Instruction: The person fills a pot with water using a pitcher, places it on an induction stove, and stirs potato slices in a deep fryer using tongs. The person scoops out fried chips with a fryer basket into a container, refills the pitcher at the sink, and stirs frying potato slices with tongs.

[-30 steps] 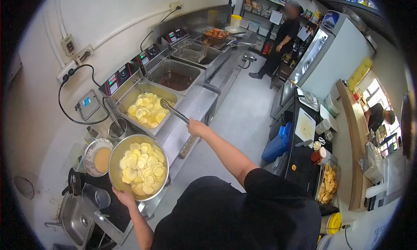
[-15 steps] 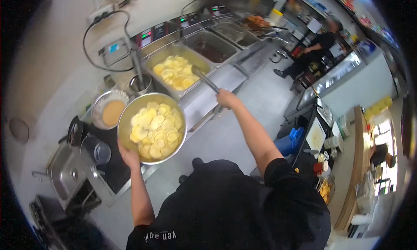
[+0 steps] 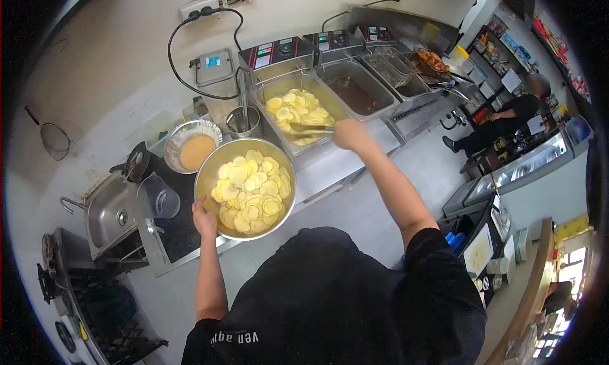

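Note:
My left hand grips the rim of a large metal bowl full of pale yellow slices. The bowl is tilted slightly toward me, in front of the fryers. My right hand is closed round the handle of a metal utensil, whose blurred far end is down among the slices in the nearest fryer. More yellow slices lie in that fryer's oil.
A bowl of tan batter and a clear pitcher stand at the left near a sink. Right of the nearest fryer is one with dark oil. A person in black is at the back right.
The view has turned, so the fryers appear further right. The utensil's end has moved from the fryer's near edge in among the slices. Both hands keep their hold.

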### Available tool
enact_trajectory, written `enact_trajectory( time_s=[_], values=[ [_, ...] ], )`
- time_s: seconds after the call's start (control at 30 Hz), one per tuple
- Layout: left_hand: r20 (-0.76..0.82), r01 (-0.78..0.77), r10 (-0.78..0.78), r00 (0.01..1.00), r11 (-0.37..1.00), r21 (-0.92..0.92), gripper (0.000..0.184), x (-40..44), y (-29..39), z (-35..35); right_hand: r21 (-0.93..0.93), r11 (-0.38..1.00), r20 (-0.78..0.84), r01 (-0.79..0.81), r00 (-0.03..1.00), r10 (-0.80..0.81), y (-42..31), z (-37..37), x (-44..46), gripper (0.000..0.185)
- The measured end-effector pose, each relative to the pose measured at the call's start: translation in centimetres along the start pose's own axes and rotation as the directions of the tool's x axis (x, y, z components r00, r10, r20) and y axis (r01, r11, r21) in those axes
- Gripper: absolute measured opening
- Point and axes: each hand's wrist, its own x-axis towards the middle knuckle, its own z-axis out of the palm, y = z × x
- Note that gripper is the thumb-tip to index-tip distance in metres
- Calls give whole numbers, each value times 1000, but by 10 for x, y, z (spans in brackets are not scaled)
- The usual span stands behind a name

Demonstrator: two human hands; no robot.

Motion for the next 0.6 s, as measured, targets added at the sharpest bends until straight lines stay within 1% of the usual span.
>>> enact_trajectory(
  time_s=[0.03, 0.1, 0.13, 0.2, 0.23, 0.27, 0.3, 0.33, 0.37, 0.43, 0.5, 0.53, 0.6],
  values=[
    [24, 24, -25, 999, 999, 26, 41, -1, 1, 0, 5, 1000, -3, 8, 1000, -8, -6, 5, 8, 23],
    [7, 1, -1, 1000, 999, 39, 40, 0, -3, 1, -49, 990, -110, 133, 984, -138, -11, 23, 29, 18],
    [-3, -23, 23, 1000, 999, 47, 39, 0, 1, 1, -49, 988, -113, 146, 982, -151, -7, 32, 42, 18],
    [-15, 3, -3, 1000, 999, 52, 39, -3, 12, -1, -42, 975, -171, 216, 960, -220, 0, 44, 69, 18],
    [-15, 19, -19, 1000, 998, 55, 38, -5, 17, -4, -38, 971, -169, 234, 957, -237, 3, 37, 73, 18],
    [-25, 34, -32, 999, 997, 63, 38, -5, 15, -2, 4, 982, -160, 191, 969, -188, 13, 28, 75, 18],
    [-55, 1, 3, 998, 997, 80, 38, -4, 11, 1, 45, 988, -146, 145, 980, -137, 23, 15, 75, 19],
    [-81, -31, 39, 996, 995, 99, 39, -3, 7, 3, 50, 994, -77, 102, 992, -98, 33, -3, 73, 21],
    [-85, -18, 27, 996, 994, 104, 39, -3, 6, 3, 48, 997, -7, 57, 998, -57, 47, -15, 74, 24],
    [-84, -52, 64, 994, 989, 136, 39, -3, 6, 3, 85, 994, -4, 73, 997, -73, 91, -12, 90, 33],
    [-80, -33, 45, 996, 990, 136, 40, -5, 10, 2, 53, 999, -10, 5, 1000, -4, 113, -20, 86, 35],
    [-73, -29, 39, 997, 991, 133, 40, -5, 13, 1, 56, 998, -7, 15, 1000, -15, 117, -30, 79, 35],
    [-51, -2, 9, 999, 989, 147, 40, -6, 18, -2, 130, 988, 116, -82, 991, 67, 121, -42, 65, 38]
  ],
)
